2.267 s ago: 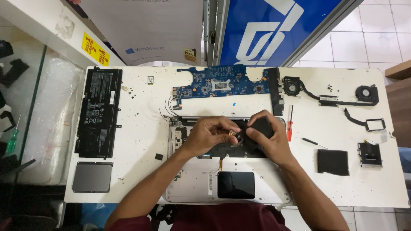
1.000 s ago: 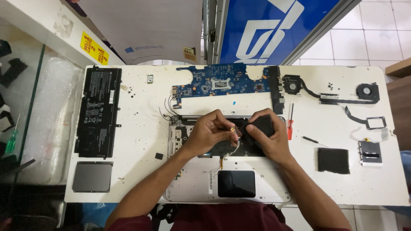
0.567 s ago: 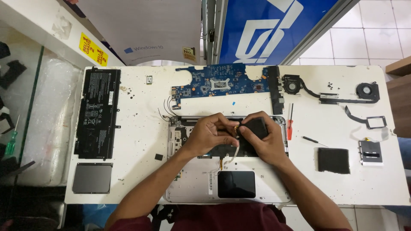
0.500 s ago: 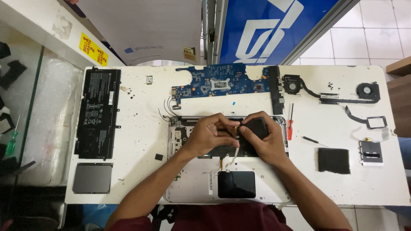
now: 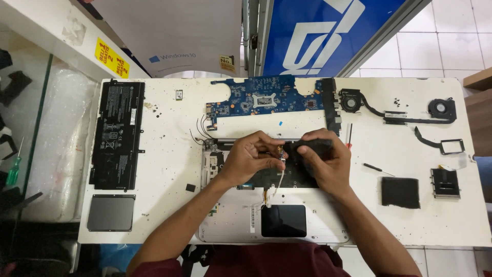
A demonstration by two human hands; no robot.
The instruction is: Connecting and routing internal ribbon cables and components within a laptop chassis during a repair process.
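One open laptop shell [image 5: 225,225] lies on the white table [image 5: 164,169], close to the person. On it sits one dark touch pad [image 5: 284,221]. One thin white ribbon cable [image 5: 279,179] comes up from just above the touch pad to the hands.

The left hand [image 5: 251,156] is bent over the middle of the shell. Its fingertips [image 5: 274,154] are pressed together on the top end of the ribbon cable. The right hand [image 5: 325,164] lies just beside it, and its fingers curl around one black sheet [image 5: 307,149] and lift it off the shell. Both arms reach in from the bottom edge.

Further back lies one blue circuit board [image 5: 266,100]. There are two small round fans [image 5: 443,107], joined by a dark pipe. One long black battery [image 5: 118,133] lies on the left, with one grey square plate [image 5: 110,212] below it. One red screwdriver [image 5: 349,136] lies near the right hand. One black square pad [image 5: 400,192] lies far right.
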